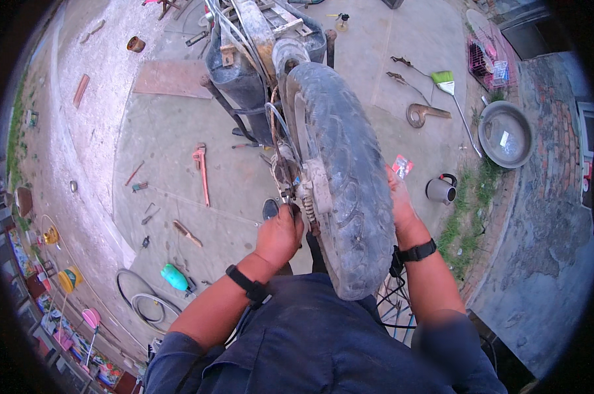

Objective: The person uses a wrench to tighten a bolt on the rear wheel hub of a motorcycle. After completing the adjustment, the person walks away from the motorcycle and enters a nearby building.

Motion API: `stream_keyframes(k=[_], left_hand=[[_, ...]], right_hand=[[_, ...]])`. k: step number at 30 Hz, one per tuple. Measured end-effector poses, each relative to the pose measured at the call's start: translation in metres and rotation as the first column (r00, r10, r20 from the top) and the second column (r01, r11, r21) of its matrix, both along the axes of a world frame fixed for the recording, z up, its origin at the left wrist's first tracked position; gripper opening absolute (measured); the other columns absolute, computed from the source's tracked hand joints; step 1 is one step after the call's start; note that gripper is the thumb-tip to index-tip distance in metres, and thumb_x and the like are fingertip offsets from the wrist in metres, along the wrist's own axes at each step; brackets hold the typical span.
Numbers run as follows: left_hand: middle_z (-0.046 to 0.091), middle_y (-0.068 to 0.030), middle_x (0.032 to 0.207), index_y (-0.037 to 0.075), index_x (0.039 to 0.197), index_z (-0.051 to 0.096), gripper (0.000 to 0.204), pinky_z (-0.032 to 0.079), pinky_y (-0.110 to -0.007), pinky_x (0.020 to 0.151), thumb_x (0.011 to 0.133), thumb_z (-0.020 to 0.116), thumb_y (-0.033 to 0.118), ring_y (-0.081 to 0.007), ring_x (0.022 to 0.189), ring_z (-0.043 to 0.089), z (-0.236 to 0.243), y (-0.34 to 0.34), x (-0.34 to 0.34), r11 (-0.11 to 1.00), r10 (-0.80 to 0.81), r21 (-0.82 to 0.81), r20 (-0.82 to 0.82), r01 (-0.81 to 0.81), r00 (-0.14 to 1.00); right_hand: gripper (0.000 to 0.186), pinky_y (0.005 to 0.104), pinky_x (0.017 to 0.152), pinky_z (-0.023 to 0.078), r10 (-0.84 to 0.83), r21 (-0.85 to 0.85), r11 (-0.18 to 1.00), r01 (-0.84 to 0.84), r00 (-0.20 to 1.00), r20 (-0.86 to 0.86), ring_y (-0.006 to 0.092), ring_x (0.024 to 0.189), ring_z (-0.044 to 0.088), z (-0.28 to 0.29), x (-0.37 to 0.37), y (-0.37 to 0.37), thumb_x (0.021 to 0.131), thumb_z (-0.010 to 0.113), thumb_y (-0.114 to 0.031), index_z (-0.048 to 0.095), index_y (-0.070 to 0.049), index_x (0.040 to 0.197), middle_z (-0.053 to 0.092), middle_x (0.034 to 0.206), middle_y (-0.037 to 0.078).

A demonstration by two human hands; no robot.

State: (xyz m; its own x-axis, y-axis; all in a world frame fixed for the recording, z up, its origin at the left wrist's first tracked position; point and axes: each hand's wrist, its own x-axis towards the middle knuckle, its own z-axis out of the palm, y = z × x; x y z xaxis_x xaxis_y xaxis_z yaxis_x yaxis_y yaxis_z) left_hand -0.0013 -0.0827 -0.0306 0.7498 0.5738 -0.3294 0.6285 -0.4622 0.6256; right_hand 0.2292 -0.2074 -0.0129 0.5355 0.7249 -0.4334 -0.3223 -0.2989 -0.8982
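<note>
A worn, dusty black tyre (349, 171) on a wheel stands upright right in front of me, its near end close to my dark blue top. It belongs to a vehicle with a grey frame and cables running forward. My left hand (279, 238) is closed at the left side of the hub, fingertips at a small metal fitting (286, 195) below the brake cables. Whatever the fingers pinch is too small to name. Beside them sits a coil spring (307, 202) next to the hub. My right hand (400, 199) is at the tyre's right side, its fingers mostly hidden behind it.
Left on the concrete lie a red pipe wrench (202, 174), a brush (188, 234), a green bottle (175, 277) and a coiled hose (155, 302). To the right are a kettle (441, 190), a metal bar with a ring (428, 114), a broom (444, 80) and a grey basin (507, 134).
</note>
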Motion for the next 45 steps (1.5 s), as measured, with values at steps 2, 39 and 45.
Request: stream_keyframes(k=[2,39,45], left_hand=[[0.064,-0.023,0.076,0.0,0.098,0.047,0.024,0.05,-0.053,0.06,0.09,0.058,0.021,-0.0418,0.068,0.063,-0.024,0.002,0.0,0.995,-0.021,0.098,0.027,0.018,0.999],[0.05,-0.0029,0.062,0.0,0.095,0.05,0.027,0.041,-0.029,0.042,0.102,0.045,0.026,-0.0119,0.046,0.048,0.08,-0.008,-0.005,0.772,0.357,-0.524,-0.109,-0.359,0.928],[0.055,-0.0138,0.059,-0.002,0.092,0.048,0.026,0.045,-0.041,0.047,0.1,0.048,0.024,-0.0269,0.047,0.057,0.078,-0.011,-0.002,0.756,0.404,-0.524,-0.095,-0.391,0.91]], right_hand=[[0.018,0.0245,0.061,0.048,-0.021,-0.018,1.0,0.02,0.999,-0.042,0.0121,0.074,0.064,-0.001,0.001,-0.001,0.095,0.059,-0.019,0.058,-0.003,0.104,0.064,0.09,0.004],[0.019,0.0221,0.059,0.044,0.121,0.025,0.992,-0.123,0.991,0.053,0.0091,0.073,0.063,-0.012,0.01,-0.002,0.095,0.06,-0.023,0.059,-0.006,0.103,0.061,0.086,0.001],[0.02,0.023,0.059,0.045,0.142,-0.025,0.99,-0.14,0.987,0.076,0.01,0.074,0.064,-0.007,0.011,-0.001,0.094,0.06,-0.022,0.059,-0.005,0.104,0.062,0.086,0.002]])
